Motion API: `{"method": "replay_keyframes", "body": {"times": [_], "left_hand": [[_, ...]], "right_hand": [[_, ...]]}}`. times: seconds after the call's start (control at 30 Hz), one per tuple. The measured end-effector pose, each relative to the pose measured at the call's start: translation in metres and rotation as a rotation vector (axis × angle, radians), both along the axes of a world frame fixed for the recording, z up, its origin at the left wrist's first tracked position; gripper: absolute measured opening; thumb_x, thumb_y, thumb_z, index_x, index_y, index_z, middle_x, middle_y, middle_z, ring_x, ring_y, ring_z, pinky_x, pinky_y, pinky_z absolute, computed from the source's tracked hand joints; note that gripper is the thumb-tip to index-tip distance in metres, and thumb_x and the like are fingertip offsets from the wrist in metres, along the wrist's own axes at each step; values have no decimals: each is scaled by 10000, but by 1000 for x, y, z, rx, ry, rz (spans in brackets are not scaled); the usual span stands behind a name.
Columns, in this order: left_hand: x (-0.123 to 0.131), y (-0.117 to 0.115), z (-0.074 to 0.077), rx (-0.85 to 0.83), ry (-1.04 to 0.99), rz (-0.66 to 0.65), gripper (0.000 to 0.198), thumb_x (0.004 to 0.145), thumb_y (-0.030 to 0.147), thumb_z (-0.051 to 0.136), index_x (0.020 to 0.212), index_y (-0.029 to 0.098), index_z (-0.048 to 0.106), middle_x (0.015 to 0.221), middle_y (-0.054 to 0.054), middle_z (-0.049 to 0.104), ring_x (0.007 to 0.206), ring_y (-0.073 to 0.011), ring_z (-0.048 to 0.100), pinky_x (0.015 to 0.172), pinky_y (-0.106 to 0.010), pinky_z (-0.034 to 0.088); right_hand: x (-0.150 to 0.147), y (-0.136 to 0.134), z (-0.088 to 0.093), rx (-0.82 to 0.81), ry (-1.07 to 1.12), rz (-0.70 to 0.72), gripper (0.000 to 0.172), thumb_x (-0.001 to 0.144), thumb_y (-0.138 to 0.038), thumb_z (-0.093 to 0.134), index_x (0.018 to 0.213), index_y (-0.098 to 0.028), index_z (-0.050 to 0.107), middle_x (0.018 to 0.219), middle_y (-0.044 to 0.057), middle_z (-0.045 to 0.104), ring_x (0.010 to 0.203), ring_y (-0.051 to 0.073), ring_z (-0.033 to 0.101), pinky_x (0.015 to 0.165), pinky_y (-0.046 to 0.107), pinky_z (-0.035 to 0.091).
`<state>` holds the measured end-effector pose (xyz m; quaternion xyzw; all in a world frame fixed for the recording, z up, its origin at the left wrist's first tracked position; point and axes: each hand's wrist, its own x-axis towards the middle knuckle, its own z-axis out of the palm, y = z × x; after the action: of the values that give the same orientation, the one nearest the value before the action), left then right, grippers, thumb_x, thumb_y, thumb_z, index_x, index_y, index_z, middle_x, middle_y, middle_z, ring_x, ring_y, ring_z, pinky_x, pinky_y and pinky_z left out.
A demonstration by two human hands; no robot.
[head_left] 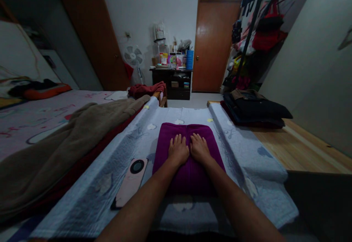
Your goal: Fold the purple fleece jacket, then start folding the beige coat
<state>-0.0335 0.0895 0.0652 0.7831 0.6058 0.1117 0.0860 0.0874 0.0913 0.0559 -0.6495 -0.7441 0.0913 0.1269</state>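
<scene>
Two hands, left hand point(178, 151) and right hand point(200, 148), lie flat, fingers extended, just beside each other atop folded purple cloth point(189, 179). Cloth rests on pale patterned cover point(132, 143); pink phone point(129, 187) near its left side. Dark folded clothes point(253, 106) stacked farther right.
</scene>
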Motion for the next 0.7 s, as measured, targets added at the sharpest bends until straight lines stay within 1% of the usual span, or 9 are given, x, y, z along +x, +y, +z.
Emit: {"method": "replay_keyframes", "body": {"times": [0.07,0.1,0.17,0.3,0.4,0.57,0.63,0.7], "left_hand": [[-2,1,-16,6,-3,22,555,903,305,415,1439,161,432,1550,-161,328,1459,-314,220,1171,-542,133],[-3,1,-21,11,-8,28,560,900,314,421,1445,185,427,1558,-145,318,1463,-315,206,1169,-559,118],[-4,2,-27,13,-16,39,572,892,325,427,1453,211,420,1571,-125,295,1469,-324,178,1161,-592,85],[-3,10,-27,-54,-32,43,603,880,329,428,1471,212,395,1591,-115,240,1477,-339,127,1148,-627,58],[-2,26,-24,-105,-60,48,604,891,323,405,1485,220,368,1599,-104,213,1481,-343,97,1133,-659,44],[1,57,-20,-86,-84,140,573,912,313,387,1483,274,362,1606,-82,205,1482,-351,69,1106,-699,18],[3,63,-22,-56,-82,172,560,916,329,395,1474,279,379,1598,-85,234,1479,-364,70,1096,-714,11],[5,65,-27,-5,-80,182,555,918,342,403,1469,275,390,1592,-89,255,1478,-370,68,1092,-720,-1]], "right_hand": [[-1,-1,-7,-8,-17,13,524,944,-244,344,1442,-99,417,1559,128,308,1450,279,224,1159,468,158],[0,-1,-9,-9,-22,19,528,943,-250,345,1447,-105,414,1564,120,299,1452,275,217,1160,463,152],[1,-2,-11,-14,-30,25,536,941,-254,346,1454,-112,406,1569,107,289,1455,267,207,1162,453,144],[1,-3,-13,-14,-36,21,540,944,-259,332,1461,-119,399,1572,90,285,1458,253,199,1163,445,137],[1,-2,-16,-2,-36,17,536,956,-270,308,1464,-124,398,1572,85,283,1457,251,205,1163,447,133],[1,-2,-20,2,-52,18,539,955,-264,297,1473,-146,389,1577,73,274,1459,238,201,1164,438,123],[1,-1,-21,0,-59,21,545,950,-264,305,1478,-150,382,1578,68,271,1460,236,196,1164,434,120],[2,0,-22,0,-64,23,550,945,-261,308,1480,-154,379,1576,62,275,1460,234,193,1165,431,118]]}}
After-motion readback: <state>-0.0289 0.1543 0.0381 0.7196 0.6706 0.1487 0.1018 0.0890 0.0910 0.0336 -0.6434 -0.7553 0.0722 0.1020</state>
